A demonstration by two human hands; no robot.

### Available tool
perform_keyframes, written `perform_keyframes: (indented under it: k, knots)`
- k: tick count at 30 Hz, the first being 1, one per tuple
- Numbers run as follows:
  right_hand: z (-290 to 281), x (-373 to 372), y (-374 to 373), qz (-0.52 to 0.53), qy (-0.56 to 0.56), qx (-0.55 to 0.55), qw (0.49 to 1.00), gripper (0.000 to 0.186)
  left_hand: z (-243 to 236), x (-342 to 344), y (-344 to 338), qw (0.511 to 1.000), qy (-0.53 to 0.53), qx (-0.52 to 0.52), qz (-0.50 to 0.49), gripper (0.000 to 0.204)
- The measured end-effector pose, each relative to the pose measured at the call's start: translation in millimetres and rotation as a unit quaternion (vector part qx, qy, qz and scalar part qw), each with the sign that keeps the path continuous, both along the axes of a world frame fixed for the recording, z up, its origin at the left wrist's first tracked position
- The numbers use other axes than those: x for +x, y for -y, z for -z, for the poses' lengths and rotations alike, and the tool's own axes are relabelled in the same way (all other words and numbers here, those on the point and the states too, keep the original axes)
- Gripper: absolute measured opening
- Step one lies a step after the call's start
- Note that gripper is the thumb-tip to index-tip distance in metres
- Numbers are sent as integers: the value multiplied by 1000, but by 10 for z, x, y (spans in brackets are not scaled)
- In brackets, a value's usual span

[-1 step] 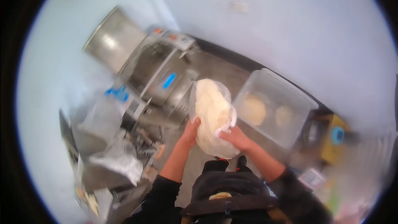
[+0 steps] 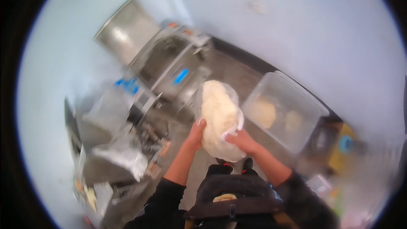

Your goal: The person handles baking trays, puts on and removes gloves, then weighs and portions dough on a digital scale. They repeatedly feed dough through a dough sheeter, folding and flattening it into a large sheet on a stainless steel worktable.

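A large pale lump of dough (image 2: 218, 116) in a clear plastic bag is held up in front of my body. My left hand (image 2: 197, 133) grips its left side, thumb on the bag. My right hand (image 2: 241, 141) grips the lower right side, where the plastic is bunched white. Beyond it on the right, a translucent lidded-looking plastic tub (image 2: 296, 142) stands on the floor with two rounds of dough (image 2: 265, 112) inside.
A steel machine (image 2: 169, 72) with a large drum (image 2: 123, 32) stands ahead-left along the wall (image 2: 288, 17). Crumpled plastic (image 2: 123, 159) and metal parts lie at left. A blurred yellow object (image 2: 341, 157) is at right. My feet are on the concrete floor (image 2: 178, 174).
The room has shifted slightly rightward in the picture as my view turns. My hands still grip the bagged dough, which sits a little further right in the picture.
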State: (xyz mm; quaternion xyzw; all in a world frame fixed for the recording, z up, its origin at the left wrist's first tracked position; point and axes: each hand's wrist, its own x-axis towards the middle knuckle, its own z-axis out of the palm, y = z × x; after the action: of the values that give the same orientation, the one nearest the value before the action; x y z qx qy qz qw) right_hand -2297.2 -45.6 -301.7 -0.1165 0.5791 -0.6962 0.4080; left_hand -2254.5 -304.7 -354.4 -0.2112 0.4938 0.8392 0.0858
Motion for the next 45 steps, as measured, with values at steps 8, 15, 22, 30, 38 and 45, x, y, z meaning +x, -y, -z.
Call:
perform_keyframes:
  k: [8,15,22,30,38,45]
  knots:
    - [390,1961,2102,-229,362,-45,902,66,76,3359,1133,931,52,55,-356,59]
    - [618,4594,4373,-437,403,25,804,60,573,6383,2317,804,103,-21,-586,66]
    - [83,7265,6275,-627,-52,31,777,73,151,8522,3322,670,-53,135,-728,69]
    - [191,9682,8549,-689,-444,-51,572,102,202,10786,5196,567,-292,193,-746,85]
    - [-479,11909,11115,-651,-443,-265,557,79,75,13129,7792,564,-406,108,-711,93]
    - [697,12686,13666,-461,-478,-190,723,62,223,15328,9934,606,-327,80,-721,84]
